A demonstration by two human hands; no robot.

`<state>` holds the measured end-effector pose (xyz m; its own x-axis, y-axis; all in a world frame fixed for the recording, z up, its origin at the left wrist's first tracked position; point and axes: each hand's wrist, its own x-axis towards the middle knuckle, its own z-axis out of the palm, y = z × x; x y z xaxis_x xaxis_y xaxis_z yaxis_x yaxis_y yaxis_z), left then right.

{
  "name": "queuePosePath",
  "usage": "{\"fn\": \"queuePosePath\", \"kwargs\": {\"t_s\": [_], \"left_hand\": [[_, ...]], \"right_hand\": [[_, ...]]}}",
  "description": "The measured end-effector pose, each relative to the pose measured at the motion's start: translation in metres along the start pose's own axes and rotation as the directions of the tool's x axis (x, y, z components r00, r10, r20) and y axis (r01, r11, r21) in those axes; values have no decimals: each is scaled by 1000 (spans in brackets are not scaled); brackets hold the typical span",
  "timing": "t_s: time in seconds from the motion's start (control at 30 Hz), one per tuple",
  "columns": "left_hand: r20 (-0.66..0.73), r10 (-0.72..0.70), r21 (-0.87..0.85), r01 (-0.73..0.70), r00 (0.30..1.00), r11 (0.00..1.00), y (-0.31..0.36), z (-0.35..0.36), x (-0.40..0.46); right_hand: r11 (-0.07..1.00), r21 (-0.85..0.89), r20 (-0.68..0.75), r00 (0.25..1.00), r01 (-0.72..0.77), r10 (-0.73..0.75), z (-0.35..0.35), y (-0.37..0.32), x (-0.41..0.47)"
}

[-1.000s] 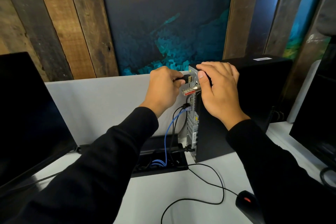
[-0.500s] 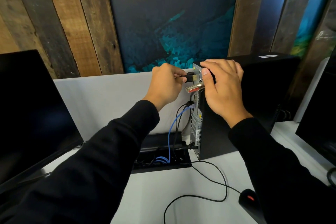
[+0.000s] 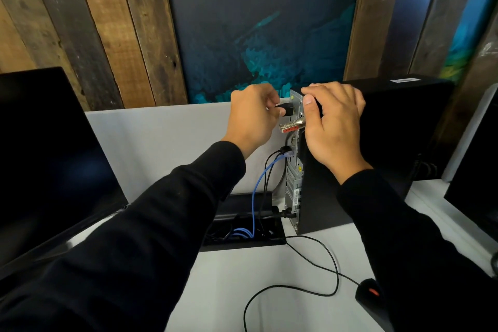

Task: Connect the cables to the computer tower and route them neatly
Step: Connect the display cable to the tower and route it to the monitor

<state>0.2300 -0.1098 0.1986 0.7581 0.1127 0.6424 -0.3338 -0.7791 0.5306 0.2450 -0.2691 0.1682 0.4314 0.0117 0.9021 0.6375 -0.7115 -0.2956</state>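
Both hands at tower (image 3: 377,148): left hand (image 3: 252,118) pinches plug (image 3: 286,110) against rear.

The left hand (image 3: 252,116) pinches a black plug (image 3: 286,110) against the computer tower's (image 3: 377,143) rear panel; the right hand (image 3: 332,127) grips its top corner.
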Motion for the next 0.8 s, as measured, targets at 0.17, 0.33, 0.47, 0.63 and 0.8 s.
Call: {"fn": "queuePosePath", "kwargs": {"t_s": [0.17,0.33,0.47,0.63,0.8], "left_hand": [[-51,-28,-12,28,998,1000,0,5,-3],[-65,-42,-63,38,997,997,0,5,-5],[-101,-37,-130,24,994,991,-6,10,-5],[-87,-53,-191,36,995,981,-12,13,-9],[-17,81,-131,-83,997,988,-38,7,-38]], "right_hand": [[1000,18,-38,999,4,-3,4,1,1],[1000,7,-52,999,3,-2,5,-1,1],[1000,1,-53,999,6,-6,5,-1,1],[998,-44,-32,998,51,-52,2,0,-2],[980,-111,93,984,165,-155,-10,11,-6]]}}
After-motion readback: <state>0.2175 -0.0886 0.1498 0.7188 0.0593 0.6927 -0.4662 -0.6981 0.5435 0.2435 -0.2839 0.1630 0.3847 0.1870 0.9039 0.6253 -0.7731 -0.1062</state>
